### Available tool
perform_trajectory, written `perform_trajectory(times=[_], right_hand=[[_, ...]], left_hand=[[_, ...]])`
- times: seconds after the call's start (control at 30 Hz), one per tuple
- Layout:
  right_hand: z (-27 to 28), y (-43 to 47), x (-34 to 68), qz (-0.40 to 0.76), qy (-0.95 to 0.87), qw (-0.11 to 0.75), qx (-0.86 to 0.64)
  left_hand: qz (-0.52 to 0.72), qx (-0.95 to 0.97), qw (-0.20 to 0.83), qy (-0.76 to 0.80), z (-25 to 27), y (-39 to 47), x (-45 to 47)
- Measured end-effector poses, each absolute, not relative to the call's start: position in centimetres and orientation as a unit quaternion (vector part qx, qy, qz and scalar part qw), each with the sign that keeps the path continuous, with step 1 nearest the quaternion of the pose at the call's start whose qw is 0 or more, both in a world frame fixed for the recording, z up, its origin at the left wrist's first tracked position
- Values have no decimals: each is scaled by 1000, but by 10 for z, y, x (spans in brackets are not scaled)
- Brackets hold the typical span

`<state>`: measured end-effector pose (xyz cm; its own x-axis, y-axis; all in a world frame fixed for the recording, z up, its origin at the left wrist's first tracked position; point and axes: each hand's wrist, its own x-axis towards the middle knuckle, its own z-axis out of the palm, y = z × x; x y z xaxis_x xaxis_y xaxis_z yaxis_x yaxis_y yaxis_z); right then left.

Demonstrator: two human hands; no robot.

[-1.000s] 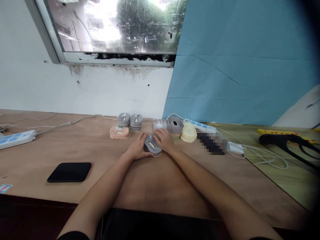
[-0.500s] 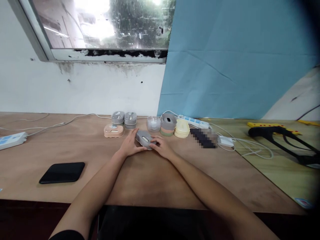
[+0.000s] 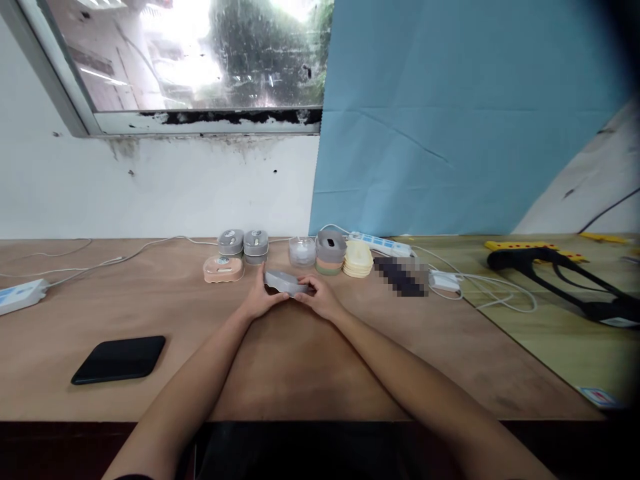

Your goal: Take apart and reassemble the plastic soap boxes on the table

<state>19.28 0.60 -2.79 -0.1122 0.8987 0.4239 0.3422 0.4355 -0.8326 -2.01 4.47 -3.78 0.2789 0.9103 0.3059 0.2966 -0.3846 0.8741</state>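
Between my two hands is a small grey plastic box (image 3: 285,283) with rounded ends, tilted just above or on the table. My left hand (image 3: 260,297) grips its left end, thumb along the near edge. My right hand (image 3: 320,298) holds its right end with the fingers curled over it. Behind my left hand stand a peach lidded box (image 3: 223,269) and two grey lidded boxes (image 3: 231,243) (image 3: 256,247). Beyond my right hand are clear lids (image 3: 303,253), a stack of grey, peach and green trays (image 3: 331,253), and a stack of pale yellow trays (image 3: 358,259).
A black phone (image 3: 119,359) lies at the left. White power strips (image 3: 23,296) (image 3: 381,245) sit at the far left and at the back. A white adapter (image 3: 444,281) with looped cables and a black strap-like frame (image 3: 550,280) are at the right.
The grey box has tipped, so its top with the slot shows less than before. My right hand has shifted its fingers on it. The whole view has moved slightly.
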Motion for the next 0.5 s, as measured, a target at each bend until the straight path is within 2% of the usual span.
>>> perform_trajectory(times=[0.13, 0.3, 0.4, 0.5], right_hand=[[-27, 4, 189, 302, -675, 496, -455], [-26, 1, 187, 278, -677, 537, -419], [-27, 0, 187, 272, -699, 521, -408], [-26, -1, 187, 275, -728, 478, -407]], left_hand=[[479, 665, 389, 420, -35, 48, -19], [497, 605, 520, 343, -37, 47, -13], [485, 591, 579, 283, -37, 41, -4], [495, 584, 584, 270, -35, 36, 7]])
